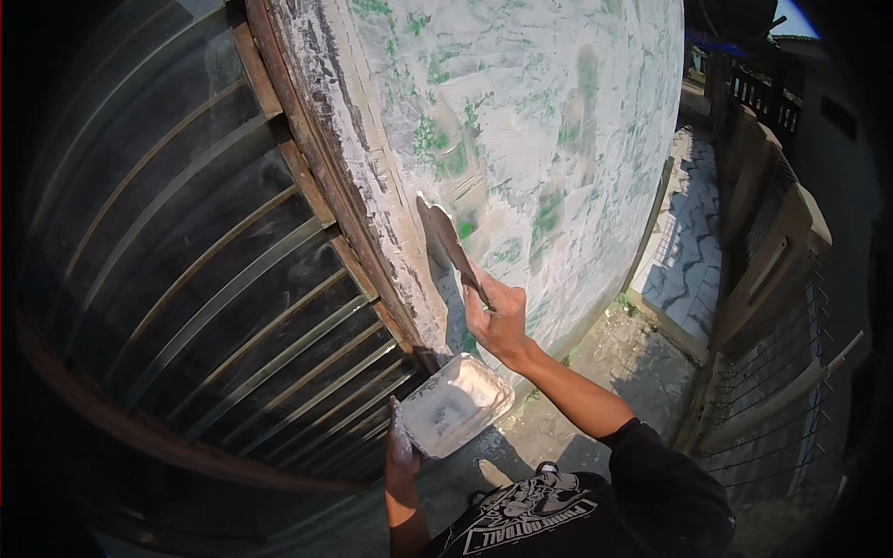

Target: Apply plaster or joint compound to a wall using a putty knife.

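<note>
My right hand point(499, 324) is closed round the handle of a putty knife point(446, 234). The knife's blade lies against the wall point(521, 121), close to its left edge beside the wooden frame. White filler is smeared unevenly over this wall, with green patches showing through. Lower down, my left hand point(403, 446) grips the left side of a rectangular, see-through plastic tub point(437, 418). White paste coats the inside of the tub, thicker toward its right end. Some white residue also marks the left hand.
A louvred window point(214, 251) with slanted slats in a brown wooden frame point(312, 177) fills the left. To the right run a tiled ledge point(684, 242), a low wall point(772, 186) and wire mesh point(772, 409). Concrete ground point(633, 358) lies below.
</note>
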{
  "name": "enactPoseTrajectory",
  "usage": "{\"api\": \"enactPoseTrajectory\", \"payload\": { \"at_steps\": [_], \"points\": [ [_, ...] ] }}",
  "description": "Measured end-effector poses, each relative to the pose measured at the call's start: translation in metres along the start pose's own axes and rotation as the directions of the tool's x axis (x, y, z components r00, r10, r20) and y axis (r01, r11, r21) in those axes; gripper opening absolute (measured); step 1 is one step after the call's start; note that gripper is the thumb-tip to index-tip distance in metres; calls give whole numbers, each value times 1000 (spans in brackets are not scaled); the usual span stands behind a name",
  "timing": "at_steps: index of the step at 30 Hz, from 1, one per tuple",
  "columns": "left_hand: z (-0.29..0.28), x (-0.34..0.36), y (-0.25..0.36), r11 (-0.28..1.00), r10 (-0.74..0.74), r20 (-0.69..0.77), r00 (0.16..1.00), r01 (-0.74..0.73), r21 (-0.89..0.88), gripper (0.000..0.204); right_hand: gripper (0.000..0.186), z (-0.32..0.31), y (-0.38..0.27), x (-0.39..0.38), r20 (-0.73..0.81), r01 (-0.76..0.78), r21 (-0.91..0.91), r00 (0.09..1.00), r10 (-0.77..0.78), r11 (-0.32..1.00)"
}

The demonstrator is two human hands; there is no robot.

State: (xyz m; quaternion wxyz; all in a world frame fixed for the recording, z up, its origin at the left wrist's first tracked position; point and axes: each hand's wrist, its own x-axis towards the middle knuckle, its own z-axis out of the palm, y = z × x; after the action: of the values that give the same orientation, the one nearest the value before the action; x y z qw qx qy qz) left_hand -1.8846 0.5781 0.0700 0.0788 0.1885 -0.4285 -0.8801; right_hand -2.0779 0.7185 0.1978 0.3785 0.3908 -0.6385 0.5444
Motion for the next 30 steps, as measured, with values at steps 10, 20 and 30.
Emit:
{"api": "enactPoseTrajectory", "payload": {
  "at_steps": [10,20,30],
  "points": [
    [-30,-2,-6,1000,-5,44,999,3,29,73,72,45,19,-12,-26,-55,-352,998,49,934],
    [-48,-2,3,997,-60,68,996,57,45,73,65,23,22,-17,-278,-195,-191,951,137,962],
    [-60,-4,11,995,-98,60,993,98,4,71,70,50,-11,-34,-92,-62,-241,995,41,969]
  ]
}}
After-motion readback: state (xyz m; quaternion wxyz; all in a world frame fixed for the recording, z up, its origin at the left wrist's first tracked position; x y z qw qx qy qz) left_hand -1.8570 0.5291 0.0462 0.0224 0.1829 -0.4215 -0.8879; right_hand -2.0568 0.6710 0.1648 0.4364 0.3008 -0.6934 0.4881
